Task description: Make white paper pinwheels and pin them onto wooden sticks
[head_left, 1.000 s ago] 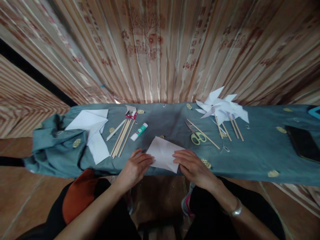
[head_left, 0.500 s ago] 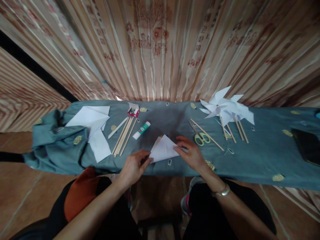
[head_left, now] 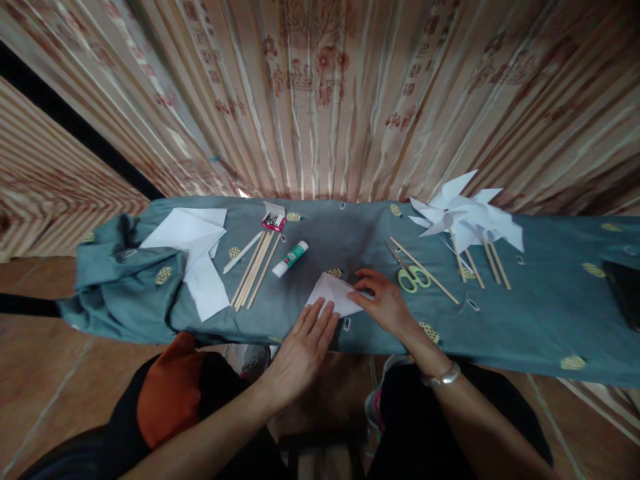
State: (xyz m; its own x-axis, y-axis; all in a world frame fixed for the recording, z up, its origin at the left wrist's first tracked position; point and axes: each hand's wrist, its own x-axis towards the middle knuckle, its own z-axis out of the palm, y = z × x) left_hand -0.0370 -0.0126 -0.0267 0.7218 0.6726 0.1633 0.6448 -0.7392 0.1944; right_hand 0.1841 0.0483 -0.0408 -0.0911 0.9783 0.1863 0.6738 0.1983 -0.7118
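Observation:
A folded white paper triangle (head_left: 334, 292) lies near the front edge of the grey-blue cloth-covered table (head_left: 525, 313). My left hand (head_left: 306, 345) lies flat with its fingers stretched out, fingertips pressing the paper's lower left part. My right hand (head_left: 383, 301) rests on the paper's right corner, fingers extended and pressing it down. Neither hand holds anything.
Yellow-handled scissors (head_left: 411, 275) and a loose stick (head_left: 424, 270) lie right of my right hand. White paper pinwheels (head_left: 465, 215) on sticks sit at back right. A glue stick (head_left: 290, 259), several wooden sticks (head_left: 256, 268), a pin box (head_left: 273, 219) and white sheets (head_left: 193, 248) lie left.
The paper went from a larger folded sheet to a smaller triangle. My left hand went from pinching its left edge to lying flat on it. My right hand stayed on the right corner.

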